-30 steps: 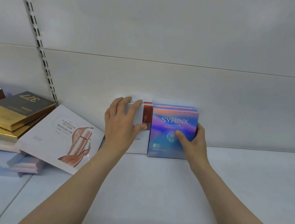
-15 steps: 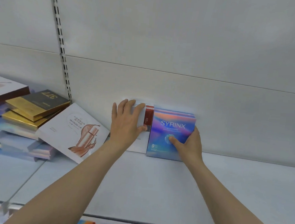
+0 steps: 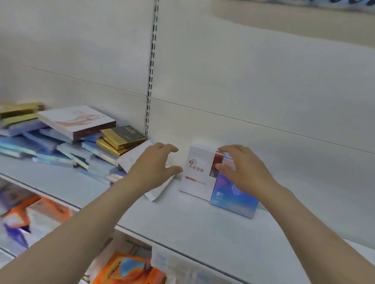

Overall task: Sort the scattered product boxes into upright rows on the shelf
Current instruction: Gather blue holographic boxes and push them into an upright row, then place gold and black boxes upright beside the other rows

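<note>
Product boxes are only partly sorted: two rows stand upright against the back panel (image 3: 276, 86) of the shelf (image 3: 198, 223), a white box with a red corner panel (image 3: 198, 172) in front of one and a blue iridescent box (image 3: 233, 198) just beside it to the right, fronting the other. How many boxes stand behind each front one is hard to tell. Most of the work looks undone, since a large scattered heap (image 3: 47, 139) of flat-lying boxes, gold, blue and white among them, lies left of the slotted upright (image 3: 151, 71). One white box (image 3: 133, 160) leans out of that heap toward the rows. The left hand (image 3: 152, 168) hovers over this leaning box with fingers spread and curled, holding nothing as far as can be seen. The right hand (image 3: 245, 168) is open too, its fingers resting on the top and front of the two upright boxes, steadying rather than gripping them. Below, a lower shelf holds blurred orange packets (image 3: 126, 273).
</note>
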